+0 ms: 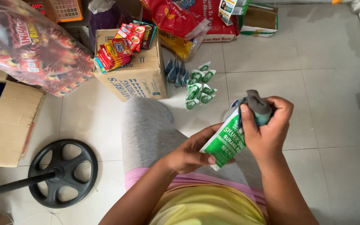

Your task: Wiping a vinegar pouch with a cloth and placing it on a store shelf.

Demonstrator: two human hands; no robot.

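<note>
My left hand (190, 153) grips the lower end of a green and white pouch (225, 141) held over my lap. My right hand (266, 125) clutches a grey-blue cloth (257, 106) pressed against the pouch's upper end. Below the hands are my grey-clad knee (146, 125) and yellow shirt. On the tiled floor beyond lie several small green and white sachets (199, 89) beside some dark blue ones (173, 73).
A cardboard box (134, 81) topped with red snack packets (117, 52) stands ahead. A large clear bag of red packets (30, 46) hangs upper left above another carton (9, 121). A black fan base (63, 173) sits lower left. Red bags (180, 18) and a box (259, 18) lie farther back.
</note>
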